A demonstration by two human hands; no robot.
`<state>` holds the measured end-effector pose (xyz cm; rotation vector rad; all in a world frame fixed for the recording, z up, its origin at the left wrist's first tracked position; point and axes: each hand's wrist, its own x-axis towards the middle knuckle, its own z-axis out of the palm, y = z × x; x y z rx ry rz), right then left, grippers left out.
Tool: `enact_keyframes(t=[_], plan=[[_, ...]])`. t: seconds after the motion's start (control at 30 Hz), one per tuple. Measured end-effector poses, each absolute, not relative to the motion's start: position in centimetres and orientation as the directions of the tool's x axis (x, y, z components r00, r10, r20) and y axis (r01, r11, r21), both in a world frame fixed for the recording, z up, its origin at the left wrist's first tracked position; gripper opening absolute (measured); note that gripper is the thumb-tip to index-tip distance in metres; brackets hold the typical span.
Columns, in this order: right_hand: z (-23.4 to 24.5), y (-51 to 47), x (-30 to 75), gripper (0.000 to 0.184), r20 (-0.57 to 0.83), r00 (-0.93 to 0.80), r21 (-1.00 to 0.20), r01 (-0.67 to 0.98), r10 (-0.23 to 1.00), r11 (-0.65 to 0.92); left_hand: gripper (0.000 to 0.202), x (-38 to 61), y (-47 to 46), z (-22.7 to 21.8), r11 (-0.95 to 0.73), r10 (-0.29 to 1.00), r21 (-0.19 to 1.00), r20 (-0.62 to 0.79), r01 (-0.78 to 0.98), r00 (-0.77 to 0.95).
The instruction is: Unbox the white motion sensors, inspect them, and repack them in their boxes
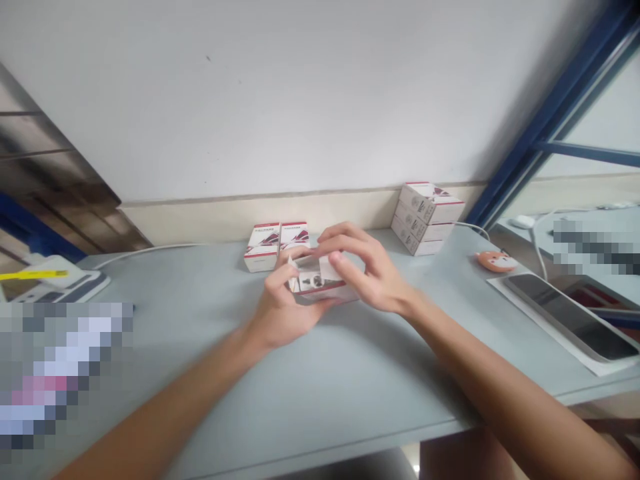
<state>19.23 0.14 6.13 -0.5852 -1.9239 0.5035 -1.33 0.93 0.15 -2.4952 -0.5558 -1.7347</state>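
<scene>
Both hands meet over the middle of the grey table [350, 393] around a small white and red box [320, 280] with a clear window showing a small part inside. My left hand [283, 303] cups the box from below and behind, fingers curled round it. From the right, my right hand [367, 267] pinches its top edge with bent fingers. Two more white and red boxes [275, 243] lie flat just behind the hands.
A stack of three like boxes [425, 217] stands at the back right by the wall. A small orange figure [495, 261] and a dark tablet [570, 317] on white paper lie at the right. A white device with a yellow strip [50, 277] sits at left.
</scene>
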Motion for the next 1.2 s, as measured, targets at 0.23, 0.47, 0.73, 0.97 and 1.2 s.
enact_keyframes(t=[0.23, 0.47, 0.73, 0.97, 1.2], plan=[[5.5, 0.5, 19.4, 0.023, 0.723, -0.337, -0.566, 0.212, 0.603, 0.797, 0.083, -0.8, 0.5, 0.4, -0.940, 0.292, 0.225, 0.919, 0.256, 0.264], [4.6, 0.8, 19.1, 0.009, 0.729, -0.225, -0.638, 0.117, 0.646, 0.761, 0.056, -1.5, 0.4, 0.7, -0.906, 0.257, 0.122, 0.919, 0.405, 0.299], [4.6, 1.8, 20.1, 0.019, 0.766, -0.258, -0.505, 0.324, 0.588, 0.800, 0.045, -2.2, 0.1, 1.7, -0.850, 0.200, -0.031, 0.904, 0.525, 0.378], [5.4, 0.5, 20.2, 0.024, 0.736, -0.419, -0.355, 0.431, 0.532, 0.829, 0.055, -2.5, 0.6, 1.8, -0.843, 0.141, -0.087, 0.917, 0.531, 0.374], [5.8, 0.3, 19.9, 0.015, 0.701, -0.392, -0.474, 0.369, 0.596, 0.800, 0.057, -2.6, 0.9, 1.6, -0.842, 0.212, -0.011, 0.913, 0.540, 0.349]])
